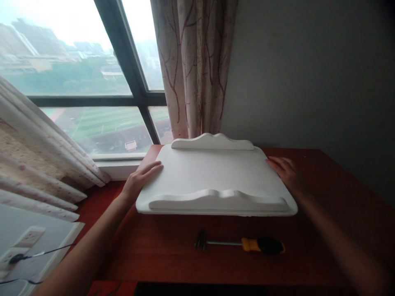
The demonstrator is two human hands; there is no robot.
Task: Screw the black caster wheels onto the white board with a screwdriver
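Note:
A white panel point(212, 170) with rounded corners lies over the table, a wavy-topped white rail point(212, 142) along its far edge and a second wavy rail point(216, 200) along its near edge. My left hand point(142, 176) grips the panel's left edge, fingers on top and thumb out of sight. At the right edge, my right hand point(285, 172) holds the panel too, its fingertips at the rim. Nearer to me, a screwdriver point(251, 244) with a yellow and black handle lies on the table. By its tip is a small cluster of dark screws point(201, 240).
The reddish-brown table point(333, 197) meets a grey wall point(308, 82) at the back. Patterned curtains point(197, 61) hang by the window point(92, 74). At lower left, a plug point(17, 258) with a cord sits in a wall socket point(30, 237).

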